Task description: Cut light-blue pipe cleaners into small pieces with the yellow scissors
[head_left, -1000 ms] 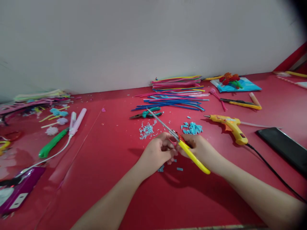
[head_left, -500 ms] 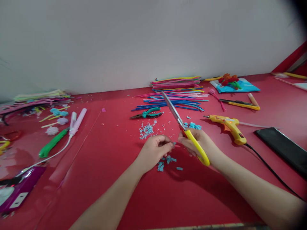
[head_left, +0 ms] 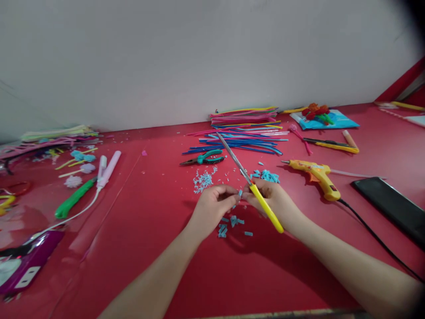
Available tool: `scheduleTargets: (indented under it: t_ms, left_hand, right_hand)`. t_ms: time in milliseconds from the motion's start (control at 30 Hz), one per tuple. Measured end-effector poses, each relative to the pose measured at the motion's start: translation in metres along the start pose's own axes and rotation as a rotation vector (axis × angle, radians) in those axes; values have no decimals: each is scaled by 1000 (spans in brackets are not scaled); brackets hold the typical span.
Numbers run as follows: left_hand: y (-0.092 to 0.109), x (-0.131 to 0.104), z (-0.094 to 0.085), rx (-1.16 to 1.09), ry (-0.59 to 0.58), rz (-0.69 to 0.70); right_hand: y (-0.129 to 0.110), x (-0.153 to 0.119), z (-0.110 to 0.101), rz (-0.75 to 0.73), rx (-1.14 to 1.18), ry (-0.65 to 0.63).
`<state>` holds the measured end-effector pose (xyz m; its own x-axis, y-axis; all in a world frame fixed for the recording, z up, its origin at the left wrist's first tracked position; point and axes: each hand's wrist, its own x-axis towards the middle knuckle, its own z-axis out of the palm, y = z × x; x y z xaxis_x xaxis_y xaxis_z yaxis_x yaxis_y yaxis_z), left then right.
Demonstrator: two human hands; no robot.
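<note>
My left hand (head_left: 215, 204) is closed in a pinch on a short light-blue pipe cleaner piece (head_left: 240, 193). Close beside it, my right hand (head_left: 270, 201) is wrapped round scissors (head_left: 262, 201) with yellow handles, their blades pointing up and away to the left. The right fingertips come near the held piece; whether they touch it I cannot tell. Below the hands lie several cut light-blue pieces (head_left: 223, 230). A pile of blue pieces (head_left: 269, 176) sits just beyond my right hand. Fine blue clippings (head_left: 202, 180) are scattered beyond the left one.
Teal-handled pliers (head_left: 207, 158) and bundles of coloured pipe cleaners (head_left: 244, 116) lie toward the wall. On the right are a yellow glue gun (head_left: 315, 173) with a cord and a black phone (head_left: 392, 208). A pink hair straightener (head_left: 108, 169) and green-handled tool (head_left: 75, 199) lie left.
The right hand and scissors have shifted slightly left, closer to my left hand, and the blades have tilted further left. The blue piece now shows upright at the left fingertips.
</note>
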<state>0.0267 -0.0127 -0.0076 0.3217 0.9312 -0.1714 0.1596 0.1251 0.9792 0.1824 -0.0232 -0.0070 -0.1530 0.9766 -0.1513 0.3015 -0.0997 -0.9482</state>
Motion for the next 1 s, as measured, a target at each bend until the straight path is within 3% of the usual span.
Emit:
scheduleTargets:
  t_ms: [200,600,1000]
  left_hand:
    - [-2,-2,2,105,-2,86]
    - [-3,-5,7,173,32,92]
    - [0,-2,2,29,91,75]
  right_hand:
    - [-2,-2,1,-36,-28,15]
    - [2,-4,3,-90,-112,88]
    - [3,-3,-4,-147,-388,90]
